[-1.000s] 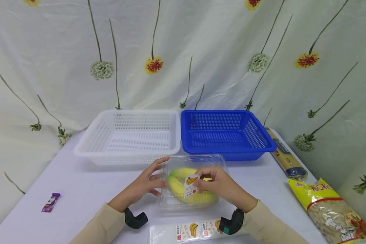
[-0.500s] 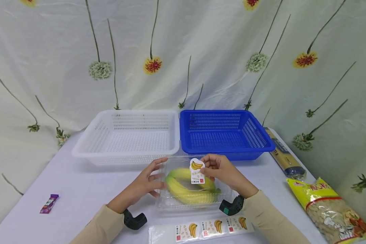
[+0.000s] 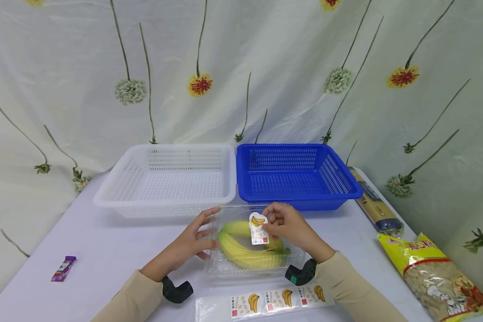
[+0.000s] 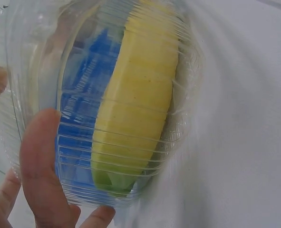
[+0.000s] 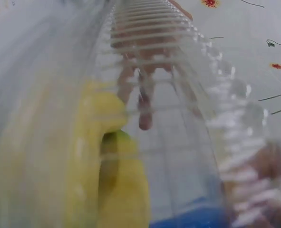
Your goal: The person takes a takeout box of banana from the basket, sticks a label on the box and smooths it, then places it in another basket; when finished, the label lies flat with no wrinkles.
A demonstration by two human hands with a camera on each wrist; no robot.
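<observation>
A clear plastic clamshell box (image 3: pixel 225 266) with yellow-green bananas (image 3: pixel 245 255) inside stands on the table in the head view. My left hand (image 3: pixel 191 241) grips its left end, thumb in front and fingers spread along the side. In the left wrist view the thumb (image 4: pixel 43 166) lies against the ribbed plastic over a banana (image 4: pixel 135 95). Pinched by its right edge in my right hand (image 3: pixel 287 223) is a white label sticker (image 3: pixel 259 229) with a banana picture, overlapping the box lid. Through the blurred plastic in the right wrist view, bananas (image 5: pixel 121 180) show.
A sheet of banana stickers (image 3: pixel 261 304) lies in front of the box. Behind it stand a white basket (image 3: pixel 165 203) and a blue basket (image 3: pixel 302 199). A purple-wrapped snack (image 3: pixel 63 268) lies at left; a pasta packet (image 3: pixel 376 205) and a yellow bag (image 3: pixel 434 277) lie at right.
My right hand has moved up and to the right with the sticker, which has turned upright, then lowered slightly over the lid. The left hand has stayed on the box.
</observation>
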